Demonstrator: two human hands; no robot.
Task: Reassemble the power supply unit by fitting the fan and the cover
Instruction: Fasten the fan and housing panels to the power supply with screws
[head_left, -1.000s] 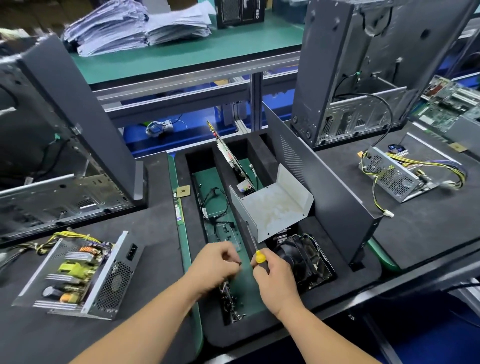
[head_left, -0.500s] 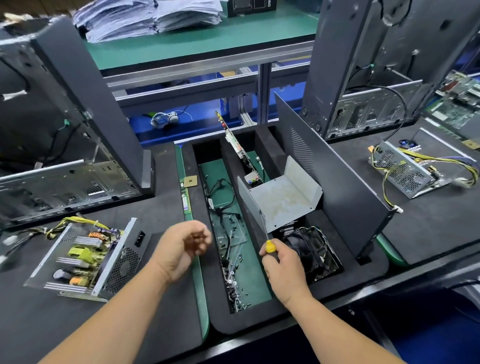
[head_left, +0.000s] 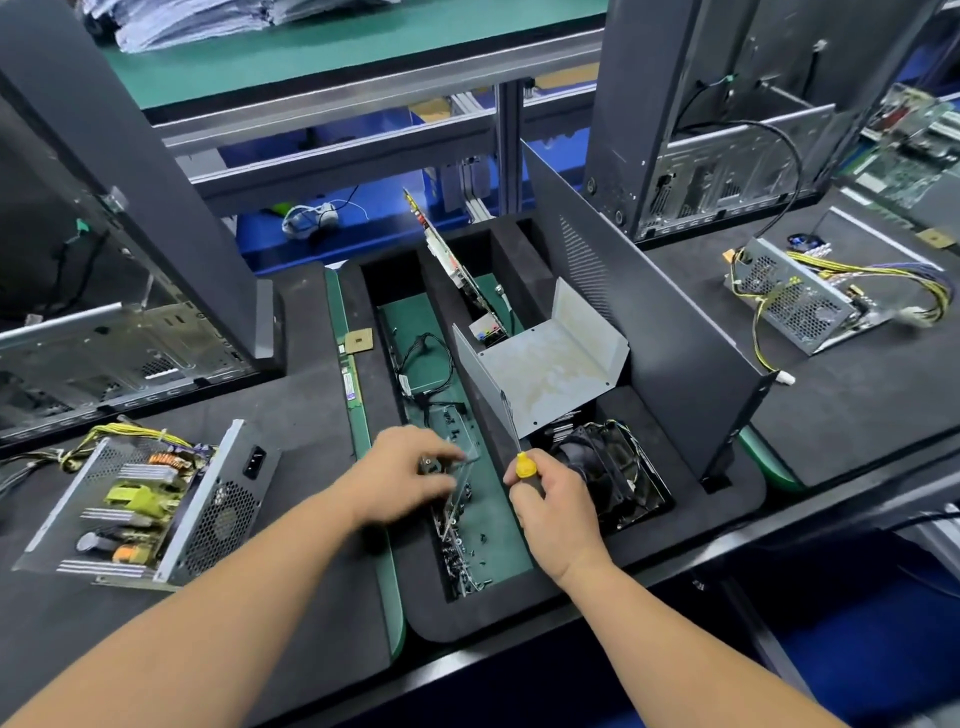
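While the open power supply unit (head_left: 150, 499) sits on the dark foam mat at left, its perforated steel wall and bare heat sinks and coils face up, with yellow wires trailing off its far end. The bent sheet-metal cover (head_left: 545, 374), dull grey with a blotchy inner face, stands propped in the black foam tray (head_left: 691, 525) to the right, leaning above the black square fan (head_left: 610, 478), which lies flat in its own recess. A tall black case panel (head_left: 649, 332) stands on edge just beyond the cover, walling that side. Between the cover and the mat runs a long narrow green-floored trough (head_left: 488, 530), foam-walled on both sides, littered with small dark screws (head_left: 457, 551) and a loose black cable (head_left: 421, 358) farther back. The left hand (head_left: 405, 478) reaches down into this trough with fingers curled toward the screws; motion blur hides whether it pinches anything. The right hand (head_left: 556, 504) is wrapped round a screwdriver (head_left: 522, 457) with a yellow cap, shaft pointing up along the cover's near edge, knuckles just beside the fan. A second power supply (head_left: 810, 301) lies well apart at right.
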